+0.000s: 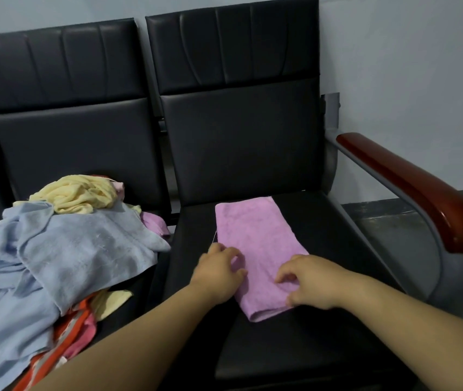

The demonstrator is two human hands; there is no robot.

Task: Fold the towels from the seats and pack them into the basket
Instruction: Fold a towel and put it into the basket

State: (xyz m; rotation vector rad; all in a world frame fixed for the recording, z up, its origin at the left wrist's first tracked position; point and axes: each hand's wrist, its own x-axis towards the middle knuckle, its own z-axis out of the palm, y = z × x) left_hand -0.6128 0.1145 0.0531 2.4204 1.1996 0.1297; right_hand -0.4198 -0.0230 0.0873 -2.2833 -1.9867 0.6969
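The fingers point(234, 253) of my left hand point(219, 273) lie bent on the near left edge of the pink towel point(255, 235). Those of my right hand point(312, 283) lie bent on its near end. I cannot tell whether either hand pinches it. That one folded towel lies flat on the right seat point(295, 348). Heaped on the left seat point(143, 294) are one blue towel point(83, 249), one yellow towel point(81, 197), one orange-striped cloth point(66, 337) and some pink scraps point(154, 221).

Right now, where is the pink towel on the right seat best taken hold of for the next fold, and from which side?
Probably pinch the two near corners of the pink towel, coming from the front of the seat. It lies flat, a long strip running away from the person, so the near end folds onto the far end.
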